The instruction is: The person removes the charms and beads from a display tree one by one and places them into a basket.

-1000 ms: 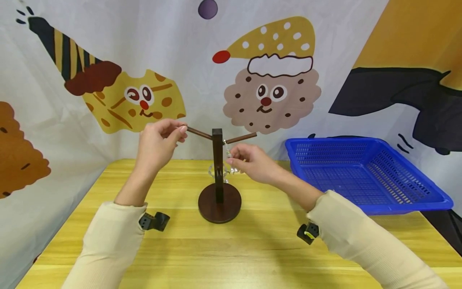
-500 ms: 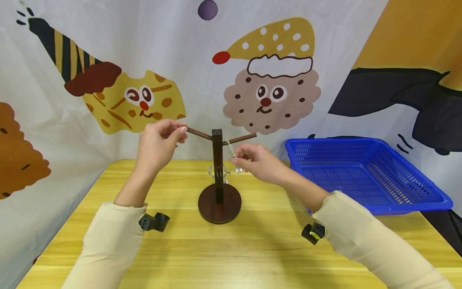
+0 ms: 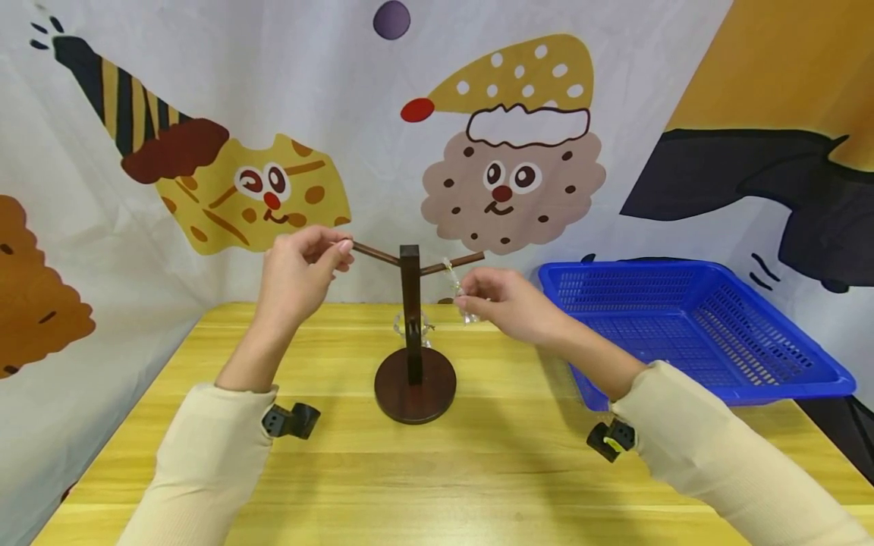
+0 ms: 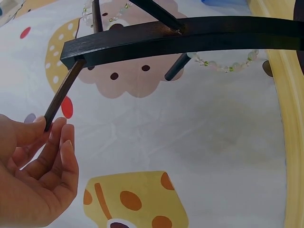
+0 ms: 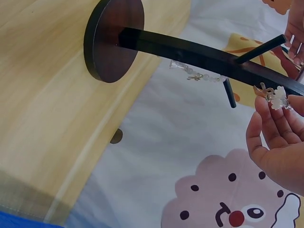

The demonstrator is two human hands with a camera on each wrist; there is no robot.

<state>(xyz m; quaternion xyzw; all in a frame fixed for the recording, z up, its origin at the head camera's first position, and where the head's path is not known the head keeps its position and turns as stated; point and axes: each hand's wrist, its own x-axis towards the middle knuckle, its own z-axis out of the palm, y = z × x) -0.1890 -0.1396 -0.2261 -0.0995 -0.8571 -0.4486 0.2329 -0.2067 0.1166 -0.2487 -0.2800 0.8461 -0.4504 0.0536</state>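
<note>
A dark wooden jewellery stand [image 3: 412,311] with a round base stands upright on the table. My left hand [image 3: 300,277] pinches the end of its upper left peg [image 4: 66,92] between thumb and finger. On the right, my right hand [image 3: 515,303] pinches a clear beaded bracelet [image 3: 454,279], whose top loops around the upper right peg [image 3: 467,260]. A white flower charm [image 5: 279,98] and a gold bow show at those fingertips in the right wrist view. Another beaded bracelet [image 5: 206,77] hangs from a lower peg [image 5: 230,93], behind the post in the head view.
A blue plastic basket [image 3: 683,394] sits at the right of the table [image 3: 423,485]. Behind the table hangs a white cloth [image 3: 382,174] printed with cartoon food. Each wrist wears a small black camera [image 3: 292,419].
My right hand has drawn the bracelet to the right, outward along the upper right peg and away from the post. The left hand stays on its peg.
</note>
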